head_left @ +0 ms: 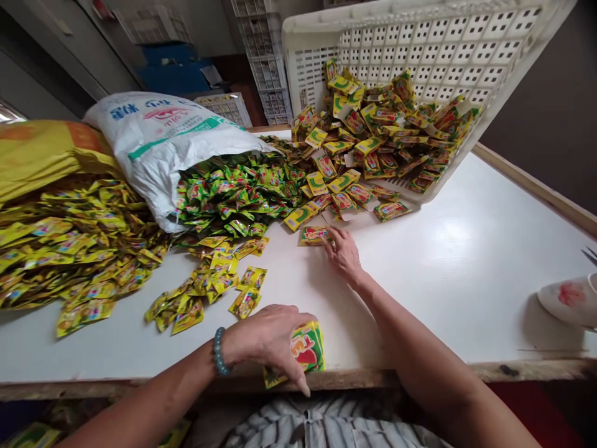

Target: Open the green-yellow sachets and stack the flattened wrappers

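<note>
At the table's front edge, my left hand [265, 339], a beaded bracelet on its wrist, is closed around small green and yellow printed boxes [308, 348] with a red fruit picture. They seem to overlap; how many is hidden by the hand. Farther out, my right hand [342, 252] has its fingers bent over the right end of another small printed box [311, 235] lying on the table. Just beyond it, a heap of similar boxes [345, 180] spills from a tipped white plastic crate [420, 37].
Green sachets [237, 193] pour from a white woven sack [153, 130]. Yellow sachets [74, 249] lie heaped at left beside a yellow bag [46, 155], with smaller loose yellow sachets [205, 283] nearer. A white flowered cup [566, 302] lies at right. Stacked crates [263, 56] stand behind.
</note>
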A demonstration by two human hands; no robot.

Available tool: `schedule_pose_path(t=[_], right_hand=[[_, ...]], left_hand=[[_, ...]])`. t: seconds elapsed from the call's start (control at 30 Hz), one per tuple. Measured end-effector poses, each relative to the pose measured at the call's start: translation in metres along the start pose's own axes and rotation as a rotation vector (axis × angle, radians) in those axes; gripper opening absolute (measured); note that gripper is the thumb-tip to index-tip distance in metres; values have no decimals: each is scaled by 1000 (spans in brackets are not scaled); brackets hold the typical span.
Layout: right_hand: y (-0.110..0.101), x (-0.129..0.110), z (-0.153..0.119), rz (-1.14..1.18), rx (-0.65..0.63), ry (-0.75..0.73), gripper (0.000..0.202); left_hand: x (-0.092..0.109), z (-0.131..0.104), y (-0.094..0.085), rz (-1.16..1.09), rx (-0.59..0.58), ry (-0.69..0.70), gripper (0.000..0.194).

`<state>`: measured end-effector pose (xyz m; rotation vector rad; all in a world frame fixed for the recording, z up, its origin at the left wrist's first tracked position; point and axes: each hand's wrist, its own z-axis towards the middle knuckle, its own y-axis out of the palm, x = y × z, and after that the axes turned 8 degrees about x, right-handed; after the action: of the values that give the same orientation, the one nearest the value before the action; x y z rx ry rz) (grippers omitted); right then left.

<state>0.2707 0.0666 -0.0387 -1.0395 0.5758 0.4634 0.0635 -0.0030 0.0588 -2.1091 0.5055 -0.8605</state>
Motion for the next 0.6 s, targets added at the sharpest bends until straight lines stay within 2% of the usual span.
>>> schedule_pose_path(t=[0.1, 0.2, 0.33, 0.5, 0.6], right_hand=[[10, -3, -2, -135, -137, -102, 40], [15, -14, -9, -145, -160, -199, 28], [15, -32, -24, -78, -190, -266, 27], [14, -43, -42, -19, -104, -356, 23], [17, -56, -45, 47, -60, -416, 27]], left_hand=[[5, -8, 8, -13, 35, 28, 95], [8, -13, 13, 9, 68, 72, 103], [8, -17, 18, 15, 113, 65, 108], [7, -31, 26, -177, 212, 34, 103], [-6, -67, 30, -275, 378, -91, 96]])
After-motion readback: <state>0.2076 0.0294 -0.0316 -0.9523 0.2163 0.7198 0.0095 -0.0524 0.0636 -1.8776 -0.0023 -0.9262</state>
